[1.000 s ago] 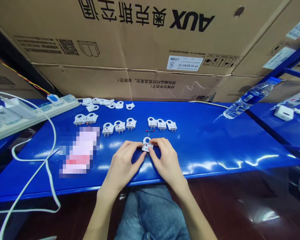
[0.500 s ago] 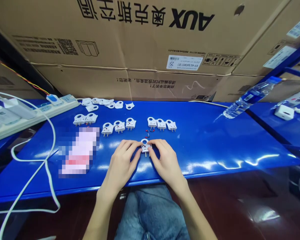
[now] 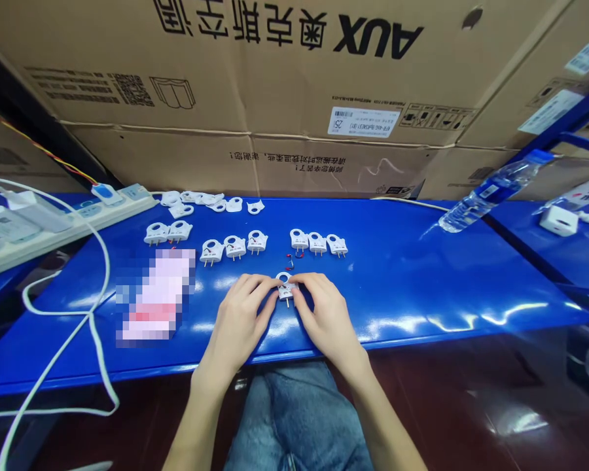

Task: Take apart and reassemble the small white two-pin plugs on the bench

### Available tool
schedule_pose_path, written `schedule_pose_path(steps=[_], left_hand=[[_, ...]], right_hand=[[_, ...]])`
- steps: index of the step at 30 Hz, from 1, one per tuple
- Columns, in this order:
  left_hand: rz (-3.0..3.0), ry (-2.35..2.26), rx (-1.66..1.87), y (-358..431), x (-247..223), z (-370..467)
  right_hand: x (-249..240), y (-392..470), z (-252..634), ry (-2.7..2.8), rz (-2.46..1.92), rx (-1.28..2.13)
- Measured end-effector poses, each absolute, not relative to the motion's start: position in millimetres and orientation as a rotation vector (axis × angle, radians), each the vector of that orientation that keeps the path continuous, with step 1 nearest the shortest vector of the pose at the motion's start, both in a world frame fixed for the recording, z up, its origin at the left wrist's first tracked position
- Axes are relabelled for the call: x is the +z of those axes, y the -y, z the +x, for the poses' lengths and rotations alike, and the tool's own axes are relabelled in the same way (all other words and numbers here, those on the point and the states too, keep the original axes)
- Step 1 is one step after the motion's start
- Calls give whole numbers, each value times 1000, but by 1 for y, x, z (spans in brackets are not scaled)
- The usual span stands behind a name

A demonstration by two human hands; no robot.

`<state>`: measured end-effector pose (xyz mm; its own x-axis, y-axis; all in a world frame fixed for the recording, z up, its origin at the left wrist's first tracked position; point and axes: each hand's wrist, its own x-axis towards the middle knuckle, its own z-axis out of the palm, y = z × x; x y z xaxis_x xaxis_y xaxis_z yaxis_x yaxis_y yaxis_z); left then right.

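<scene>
Between my fingertips is a white plug housing (image 3: pixel 286 292) with a round ring at its far end and a metal prong pointing toward me. My left hand (image 3: pixel 243 311) grips its left side with thumb and fingers. On the opposite side, my right hand (image 3: pixel 324 311) pinches the housing, hiding part of it. Just beyond lie small red-and-black wire pieces (image 3: pixel 290 261). Three similar white plugs (image 3: pixel 317 243) stand in a row behind them, and three more plugs (image 3: pixel 234 248) sit to the left. Two further plugs (image 3: pixel 168 232) are farther left.
Loose white covers (image 3: pixel 201 201) lie along the back edge before a large cardboard box (image 3: pixel 275 85). A power strip (image 3: pixel 78 222) with a trailing white cable (image 3: pixel 98 347) is at left, near a blurred pink item (image 3: pixel 161 294). A water bottle (image 3: pixel 493 191) leans at right on the blue table (image 3: pixel 422 275).
The held plug has shifted very slightly; two prongs showed before and one shows now. Both hands keep nearly the same place and grip.
</scene>
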<state>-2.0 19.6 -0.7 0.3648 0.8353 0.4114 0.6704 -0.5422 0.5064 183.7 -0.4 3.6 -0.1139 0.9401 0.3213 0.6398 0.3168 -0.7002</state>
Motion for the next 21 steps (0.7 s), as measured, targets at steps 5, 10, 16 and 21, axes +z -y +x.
schedule_pose_path(steps=[5, 10, 16, 21], left_hand=[[2367, -1353, 949, -20, -1, -2], [2326, -1356, 969, -19, 1, -1], [2320, -1358, 958, -18, 4, 0], [2360, -1247, 1049, -15, 6, 1]], right_hand=[[3, 0, 184, 1840, -1404, 521], [4, 0, 184, 1834, -1396, 517], [6, 0, 183, 1835, -1420, 518], [5, 0, 184, 1826, -1401, 514]])
